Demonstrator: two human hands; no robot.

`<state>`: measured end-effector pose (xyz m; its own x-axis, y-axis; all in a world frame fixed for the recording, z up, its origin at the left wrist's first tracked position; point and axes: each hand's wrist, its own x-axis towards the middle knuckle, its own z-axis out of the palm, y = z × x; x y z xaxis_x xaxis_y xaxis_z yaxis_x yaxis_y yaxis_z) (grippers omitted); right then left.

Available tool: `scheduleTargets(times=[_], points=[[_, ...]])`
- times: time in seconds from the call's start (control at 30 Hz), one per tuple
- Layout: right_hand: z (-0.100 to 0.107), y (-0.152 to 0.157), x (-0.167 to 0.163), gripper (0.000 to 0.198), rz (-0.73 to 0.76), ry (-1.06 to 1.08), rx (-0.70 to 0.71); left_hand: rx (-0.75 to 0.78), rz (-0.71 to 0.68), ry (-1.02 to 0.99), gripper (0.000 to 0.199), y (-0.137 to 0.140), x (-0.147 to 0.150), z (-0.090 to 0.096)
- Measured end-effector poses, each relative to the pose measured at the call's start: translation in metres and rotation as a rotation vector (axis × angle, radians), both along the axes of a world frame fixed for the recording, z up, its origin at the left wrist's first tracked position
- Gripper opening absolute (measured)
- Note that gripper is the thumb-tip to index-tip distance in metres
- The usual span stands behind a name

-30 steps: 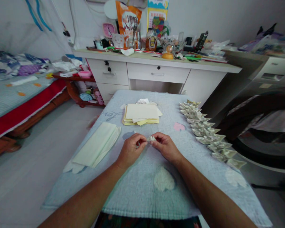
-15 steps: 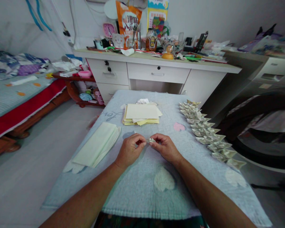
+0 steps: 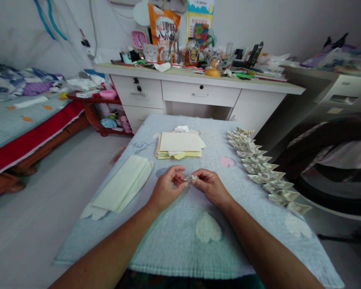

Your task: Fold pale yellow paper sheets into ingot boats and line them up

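Observation:
Over the middle of the cloth-covered table, a small folded paper piece [image 3: 191,177] is held between my two hands. My right hand [image 3: 209,185] pinches its right end between thumb and fingers. At the left end, my left hand [image 3: 168,186] has its thumb against the paper; the index finger is lifted and the others curl behind. Fingers hide part of the folds. Beyond my hands lies a stack of pale and yellow paper sheets [image 3: 180,142]. To the left is a pile of long pale-green paper [image 3: 122,182]. Several folded paper boats [image 3: 260,167] stand in rows along the right.
A light blue cloth [image 3: 168,245] with heart patterns covers the table. Behind it stands a white desk [image 3: 195,90] crowded with jars, a clock and a snack bag. A bed [image 3: 21,116] is at the left, a washing machine [image 3: 337,104] at the right.
My left index finger has lifted away from the paper and the left fingers have spread somewhat. My right hand keeps its pinch, and the paper piece has turned slightly.

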<state>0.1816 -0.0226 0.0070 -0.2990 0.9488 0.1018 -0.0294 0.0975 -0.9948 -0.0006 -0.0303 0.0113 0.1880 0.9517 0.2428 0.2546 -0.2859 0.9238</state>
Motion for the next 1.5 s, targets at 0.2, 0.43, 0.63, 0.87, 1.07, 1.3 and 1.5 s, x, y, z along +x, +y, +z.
scheduleTargets(times=[0.2,0.43,0.63,0.87,1.07,1.3,1.5], points=[[0.0017,-0.0002,0.0002,0.024,-0.005,-0.019,0.026,-0.024,-0.012,0.069,0.015,-0.0003,-0.0005,0.0017],[0.0039,-0.001,-0.0002,0.021,0.012,-0.019,0.032,0.014,0.015,0.08,0.014,0.001,-0.0016,-0.003],[0.0044,-0.0015,-0.0005,0.02,0.02,-0.019,0.021,0.028,0.025,0.109,0.013,0.0001,-0.0019,0.0002],[0.0035,-0.0018,-0.0016,0.021,0.028,-0.007,0.01,0.058,0.016,0.144,0.014,-0.0013,-0.0029,0.0037],[0.0026,-0.0017,-0.0006,0.021,0.059,-0.048,0.04,0.061,-0.01,0.148,0.015,-0.0021,-0.0021,0.0041],[0.0058,-0.0025,0.0014,0.028,0.054,-0.135,0.067,0.034,-0.045,0.09,0.016,-0.002,0.0019,0.0011],[0.01,-0.004,-0.0006,0.028,0.084,-0.226,0.096,-0.029,-0.046,0.046,0.015,0.0014,-0.0018,-0.0035]])
